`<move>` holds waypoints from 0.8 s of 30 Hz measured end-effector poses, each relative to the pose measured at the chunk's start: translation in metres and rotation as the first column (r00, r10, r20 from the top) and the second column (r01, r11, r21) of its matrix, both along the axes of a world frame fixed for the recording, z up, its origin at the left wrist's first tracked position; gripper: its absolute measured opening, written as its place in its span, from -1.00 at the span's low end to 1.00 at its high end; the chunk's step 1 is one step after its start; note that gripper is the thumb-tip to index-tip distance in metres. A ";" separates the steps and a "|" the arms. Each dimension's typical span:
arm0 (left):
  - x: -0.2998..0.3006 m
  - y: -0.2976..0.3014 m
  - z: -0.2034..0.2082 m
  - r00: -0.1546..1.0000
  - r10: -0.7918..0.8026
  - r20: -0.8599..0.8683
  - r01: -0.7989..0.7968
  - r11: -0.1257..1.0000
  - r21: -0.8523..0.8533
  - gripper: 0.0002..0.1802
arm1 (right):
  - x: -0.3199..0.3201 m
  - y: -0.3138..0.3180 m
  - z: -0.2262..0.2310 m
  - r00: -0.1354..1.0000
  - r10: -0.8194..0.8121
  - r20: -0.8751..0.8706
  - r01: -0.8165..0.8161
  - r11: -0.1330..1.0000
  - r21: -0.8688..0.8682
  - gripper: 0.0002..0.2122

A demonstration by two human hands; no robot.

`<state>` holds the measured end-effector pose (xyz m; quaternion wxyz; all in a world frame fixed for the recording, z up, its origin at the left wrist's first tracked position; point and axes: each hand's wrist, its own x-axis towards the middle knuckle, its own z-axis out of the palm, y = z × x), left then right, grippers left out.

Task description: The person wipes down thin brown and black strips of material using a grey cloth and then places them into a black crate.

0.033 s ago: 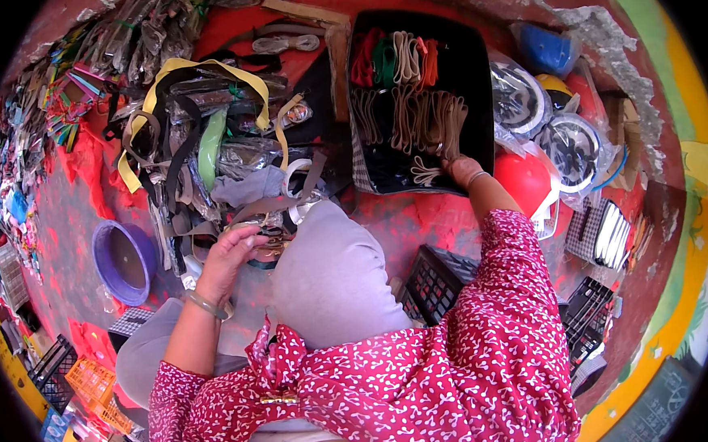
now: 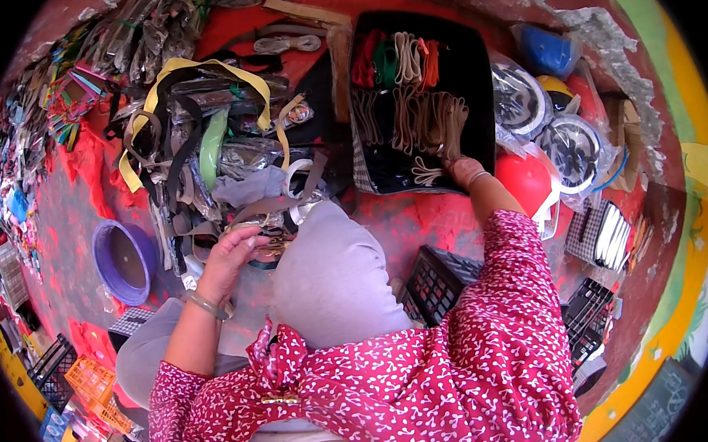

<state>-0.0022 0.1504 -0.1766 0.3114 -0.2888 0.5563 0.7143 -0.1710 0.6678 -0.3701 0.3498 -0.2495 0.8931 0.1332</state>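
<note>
My right hand reaches over the near right corner of a deep dark box with a checked outer side. Its fingertips are lost among the brown folded straps, so its grip is hidden. Just left of it lies a small cream strap bundle. Further back in the box are red, green, cream and orange bundles. My left hand is beside my raised knee, thumb and fingers drawn together. What it pinches, if anything, is too small to make out. Grey-brown webbing and small metallic pieces lie next to it.
Yellow strapping and plastic-wrapped bundles pile up ahead on the left. A purple basin stands at the left. Wrapped round goods and a red ball-like item sit right of the box. A black crate is beside my right elbow.
</note>
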 end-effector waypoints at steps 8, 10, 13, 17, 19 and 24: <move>0.009 -0.002 -0.002 1.000 0.001 -0.029 0.000 1.000 0.008 -0.61 | -0.011 -0.071 0.019 0.958 -0.271 0.093 0.283 0.946 -0.158 -0.60; 0.009 -0.001 0.000 0.999 0.001 -0.035 0.000 1.000 0.020 -0.61 | -0.015 -0.090 0.029 0.896 -0.418 0.152 0.438 0.889 -0.134 -0.63; 0.007 0.002 0.005 0.999 0.003 -0.038 -0.002 0.999 0.041 -0.61 | -0.021 -0.090 0.011 0.859 -0.491 0.143 0.505 0.859 -0.085 -0.67; 0.010 -0.001 0.004 0.999 0.020 -0.034 -0.018 0.999 0.050 -0.62 | -0.025 -0.098 0.013 0.913 -0.386 0.133 0.390 0.921 -0.010 -0.72; 0.013 -0.002 0.004 0.999 0.024 -0.034 -0.023 0.999 0.037 -0.63 | -0.019 -0.101 0.015 0.940 -0.319 0.122 0.322 0.947 -0.006 -0.71; 0.011 -0.003 0.007 0.997 0.042 -0.060 -0.042 0.999 -0.004 -0.67 | -0.019 -0.100 0.003 0.952 -0.284 0.116 0.286 0.958 -0.002 -0.67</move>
